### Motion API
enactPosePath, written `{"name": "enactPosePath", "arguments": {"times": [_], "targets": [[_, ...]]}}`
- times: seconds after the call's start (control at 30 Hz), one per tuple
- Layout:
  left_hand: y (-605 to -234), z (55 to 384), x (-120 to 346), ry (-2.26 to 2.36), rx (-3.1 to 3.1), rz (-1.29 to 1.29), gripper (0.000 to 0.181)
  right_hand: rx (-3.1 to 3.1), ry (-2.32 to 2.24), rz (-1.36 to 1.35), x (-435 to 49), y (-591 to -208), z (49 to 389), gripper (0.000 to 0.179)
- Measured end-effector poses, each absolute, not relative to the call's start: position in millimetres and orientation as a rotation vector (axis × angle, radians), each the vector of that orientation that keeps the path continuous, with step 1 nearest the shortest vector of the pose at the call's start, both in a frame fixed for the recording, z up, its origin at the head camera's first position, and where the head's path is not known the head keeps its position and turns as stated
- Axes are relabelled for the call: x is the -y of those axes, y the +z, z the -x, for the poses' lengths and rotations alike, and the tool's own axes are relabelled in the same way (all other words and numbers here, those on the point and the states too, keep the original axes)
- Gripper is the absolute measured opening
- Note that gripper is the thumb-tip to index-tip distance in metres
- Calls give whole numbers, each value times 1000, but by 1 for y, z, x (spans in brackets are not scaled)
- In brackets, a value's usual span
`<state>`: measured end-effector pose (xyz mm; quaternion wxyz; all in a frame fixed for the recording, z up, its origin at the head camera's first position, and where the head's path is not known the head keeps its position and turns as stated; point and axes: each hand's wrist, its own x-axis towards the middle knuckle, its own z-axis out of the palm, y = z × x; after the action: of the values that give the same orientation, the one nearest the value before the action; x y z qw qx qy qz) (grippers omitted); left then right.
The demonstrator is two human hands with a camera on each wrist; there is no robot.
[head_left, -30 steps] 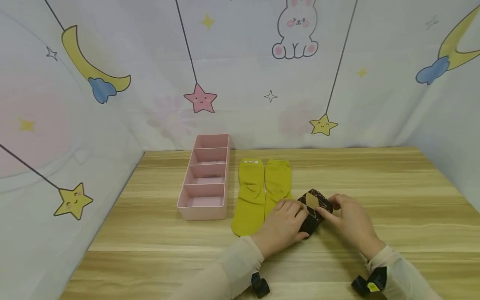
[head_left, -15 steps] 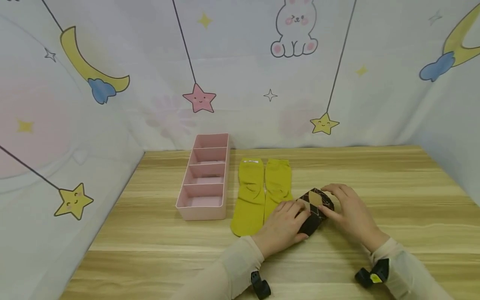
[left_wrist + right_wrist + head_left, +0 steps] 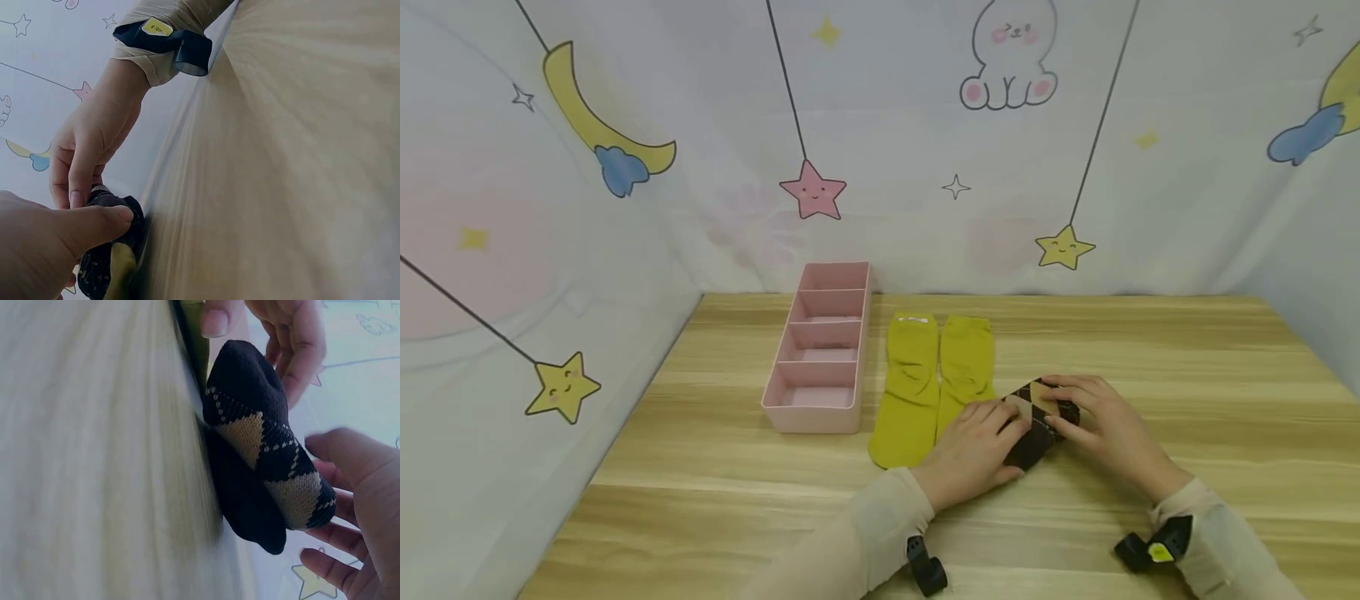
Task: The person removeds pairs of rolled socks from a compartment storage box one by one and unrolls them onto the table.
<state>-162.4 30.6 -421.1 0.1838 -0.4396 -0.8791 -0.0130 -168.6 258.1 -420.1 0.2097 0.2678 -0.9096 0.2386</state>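
Observation:
A folded black sock bundle with tan diamonds (image 3: 1033, 437) lies on the table in front of me, just right of two flat yellow socks. My left hand (image 3: 973, 446) holds its left end, and in the left wrist view the thumb (image 3: 103, 226) presses on the dark knit. Around the right end curves my right hand (image 3: 1105, 425), thumb in front and fingers over the far side. The right wrist view shows the rolled argyle socks (image 3: 259, 450) side-on, doubled into layers. Fingers of the right hand (image 3: 375, 481) reach behind them there.
Two yellow socks (image 3: 910, 392) lie side by side; the left hand overlaps the lower part of the right one. Left of them stands a pink four-slot box (image 3: 816, 419) without socks in it. A patterned cloth (image 3: 910, 225) hangs along the table's back edge.
My right hand has shifted its fingers slightly along the far edge of the sock bundle. The left hand keeps its place on it. The head view has swung slightly.

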Motion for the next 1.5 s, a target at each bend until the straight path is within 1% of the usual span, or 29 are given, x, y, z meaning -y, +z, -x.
{"name": "enactPosePath", "arguments": {"times": [0.2, 0.33, 0.43, 0.83, 1.03, 1.5], "targets": [[-419, 163, -28, -20, 2496, 1210, 60, 2610, 667, -766, -263, -424, 171, 50], [-418, 163, -27, -18, 2483, 1196, 60, 2636, 626, -808, -265, -426, 172, 62], [-419, 163, -27, -23, 2469, 1188, 59, 2621, 590, -840, -267, -427, 171, 67], [-416, 164, -27, -104, 2440, 1175, 48, 2559, 500, -850, -267, -426, 168, 55], [-415, 165, -26, -130, 2413, 1173, 37, 2544, 437, -829, -263, -425, 165, 53], [-414, 166, -24, -184, 2280, 1217, 27, 2511, 329, -868, -251, -420, 158, 47]]}}
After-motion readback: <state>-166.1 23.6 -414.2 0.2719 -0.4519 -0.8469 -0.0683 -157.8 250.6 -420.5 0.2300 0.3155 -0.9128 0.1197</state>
